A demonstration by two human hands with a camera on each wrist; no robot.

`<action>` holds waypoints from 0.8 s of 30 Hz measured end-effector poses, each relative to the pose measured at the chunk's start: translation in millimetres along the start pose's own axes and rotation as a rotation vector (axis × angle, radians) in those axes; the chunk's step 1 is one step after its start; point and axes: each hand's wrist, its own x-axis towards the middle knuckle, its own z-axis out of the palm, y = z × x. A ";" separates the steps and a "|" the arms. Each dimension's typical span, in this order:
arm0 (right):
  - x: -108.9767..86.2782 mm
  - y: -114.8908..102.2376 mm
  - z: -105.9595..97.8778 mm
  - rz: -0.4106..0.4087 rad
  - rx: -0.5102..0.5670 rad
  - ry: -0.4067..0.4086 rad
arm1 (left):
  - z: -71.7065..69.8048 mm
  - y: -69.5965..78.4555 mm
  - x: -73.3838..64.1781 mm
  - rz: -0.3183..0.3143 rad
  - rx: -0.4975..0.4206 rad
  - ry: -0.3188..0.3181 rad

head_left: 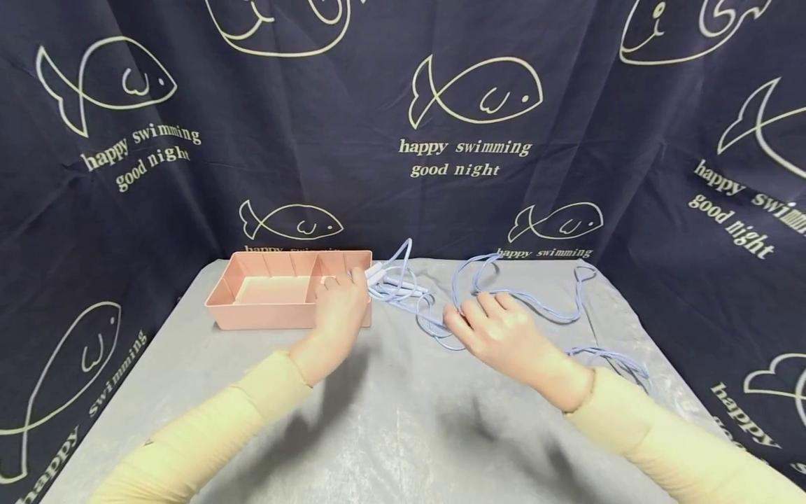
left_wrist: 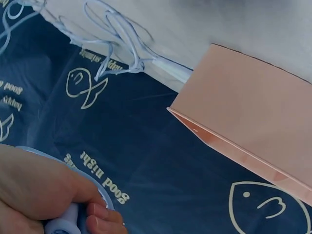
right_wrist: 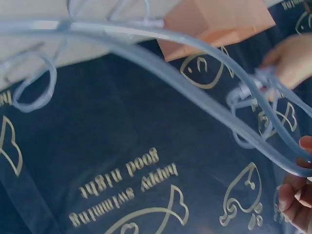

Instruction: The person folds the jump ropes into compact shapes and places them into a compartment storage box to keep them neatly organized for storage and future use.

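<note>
1. Your left hand point(head_left: 340, 304) closes its grip around a pale handle point(head_left: 376, 274) of the blue jump rope point(head_left: 392, 295), with loops of cord bunched beside the fingers; the left wrist view shows the handle's round end between them.
2. Your right hand point(head_left: 494, 329) pinches the rope's cord, two strands point(right_wrist: 214, 107) running side by side out of its grip in the right wrist view.
3. The jump rope trails across the grey surface point(head_left: 390, 399), its tangle lying between your hands and near the box's right end; a second pale handle point(head_left: 406, 285) rests there.
4. More blue cord curves beyond your right hand, and a looped bundle point(head_left: 613, 357) lies by your right sleeve point(head_left: 655, 434).
5. The pink divided box point(head_left: 264, 318) sits upright at far left; your left hand overlaps its right end in the head view but appears apart from it in the wrist views.
6. Behind, a navy curtain point(head_left: 352, 98) carries fish outlines and "happy swimming good night."
</note>
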 end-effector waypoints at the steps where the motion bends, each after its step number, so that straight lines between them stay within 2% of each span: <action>1: 4.6 2.5 -1.6 -0.003 -0.001 0.015 | -0.9 1.2 -0.9 0.014 0.011 -0.007; 5: 20.5 11.6 -6.4 -0.010 -0.002 0.058 | -5.2 5.3 -3.3 0.118 0.042 -0.046; 8: 29.1 17.0 -7.7 -0.011 -0.002 0.063 | -7.5 8.2 -4.4 0.210 0.026 -0.042; 12: 35.7 25.1 -5.5 0.005 -0.001 0.016 | -9.2 12.0 -6.4 0.338 -0.065 -0.010; 17: 40.9 40.5 1.9 0.036 0.006 -0.048 | -12.0 16.1 -7.5 0.544 -0.190 0.005; 20: 43.7 49.8 7.1 0.046 0.008 -0.064 | -14.1 18.2 -7.1 0.670 -0.226 0.021; 24: 43.4 59.7 15.9 0.051 0.027 -0.085 | -17.1 20.5 -5.8 0.801 -0.245 0.072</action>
